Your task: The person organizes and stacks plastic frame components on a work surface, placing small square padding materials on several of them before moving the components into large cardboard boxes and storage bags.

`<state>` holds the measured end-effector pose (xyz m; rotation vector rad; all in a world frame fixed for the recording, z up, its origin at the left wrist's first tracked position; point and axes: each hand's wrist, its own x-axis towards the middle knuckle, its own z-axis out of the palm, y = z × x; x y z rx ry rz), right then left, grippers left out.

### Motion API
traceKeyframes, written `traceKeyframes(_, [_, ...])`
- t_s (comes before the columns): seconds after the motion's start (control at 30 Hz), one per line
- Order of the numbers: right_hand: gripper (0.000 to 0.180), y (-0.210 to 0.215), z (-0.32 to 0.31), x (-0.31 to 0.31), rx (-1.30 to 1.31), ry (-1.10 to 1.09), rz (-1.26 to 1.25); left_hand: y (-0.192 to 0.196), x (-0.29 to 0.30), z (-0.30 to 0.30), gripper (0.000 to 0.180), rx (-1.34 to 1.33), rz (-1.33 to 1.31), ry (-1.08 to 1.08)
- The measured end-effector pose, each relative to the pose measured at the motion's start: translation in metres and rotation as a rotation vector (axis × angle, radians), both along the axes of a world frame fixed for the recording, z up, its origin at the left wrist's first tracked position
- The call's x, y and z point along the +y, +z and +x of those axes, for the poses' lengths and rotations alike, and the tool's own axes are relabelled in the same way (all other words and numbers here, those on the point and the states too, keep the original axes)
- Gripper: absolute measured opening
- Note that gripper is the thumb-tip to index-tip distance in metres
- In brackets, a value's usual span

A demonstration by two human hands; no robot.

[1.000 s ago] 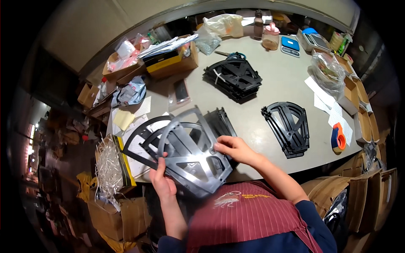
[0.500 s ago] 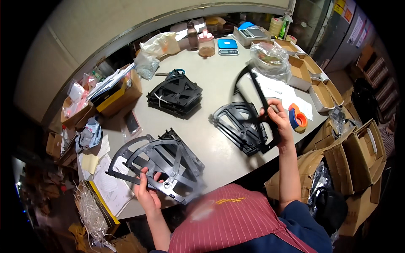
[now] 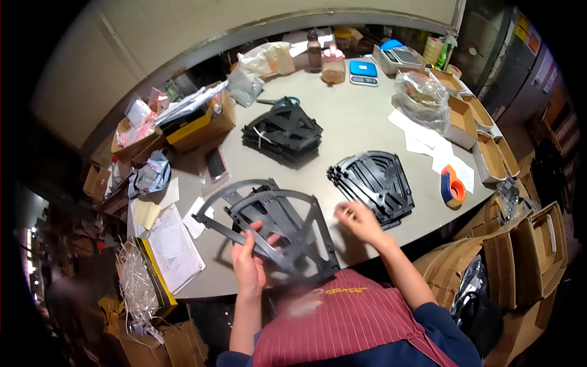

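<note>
My left hand (image 3: 249,263) grips a dark grey plastic fan-shaped frame (image 3: 324,233) by its lower bars, thumb on top, tilted over the table's front edge. Other dark frame parts show through its gaps, partly hidden. To its right, my right hand (image 3: 361,223) hovers with loosely bent, slightly blurred fingers and nothing seen in them. Just beyond that hand lies a stack of similar black frames (image 3: 382,189). Farther back, a bundle of black frames (image 3: 284,136) has a white tie on it.
Scissors (image 3: 284,101) lie behind the bundle. At the right are an orange and blue tape roll (image 3: 452,186), papers (image 3: 422,137) and open small boxes (image 3: 461,122). A blue-topped scale (image 3: 364,70) stands at the back. Left are a filled carton (image 3: 205,125) and a notebook (image 3: 174,251).
My right hand has let go of its black frame and moved left and nearer; the right stack now shows uncovered. The left hand still holds its frame. The whole view has shifted.
</note>
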<state>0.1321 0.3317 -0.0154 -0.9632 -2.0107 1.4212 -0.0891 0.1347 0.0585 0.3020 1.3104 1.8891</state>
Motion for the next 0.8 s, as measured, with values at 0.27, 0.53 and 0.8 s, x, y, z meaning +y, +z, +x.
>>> traceKeyframes(0.27, [0.020, 0.006, 0.007, 0.036, 0.360, -0.177, -0.390, -0.009, -0.013, -0.001, 0.036, 0.194, -0.005, 0.203])
traceKeyframes(0.53, [0.035, -0.062, 0.120, 0.204, 0.163, -0.586, -0.165, -0.004, -0.062, -0.054, 0.028, 0.205, -0.093, 0.327])
traceKeyframes(0.8, [0.055, -0.114, 0.118, 0.166, -0.516, -0.475, 0.493, -0.004, -0.080, -0.073, 0.025, 0.694, -0.353, 0.315])
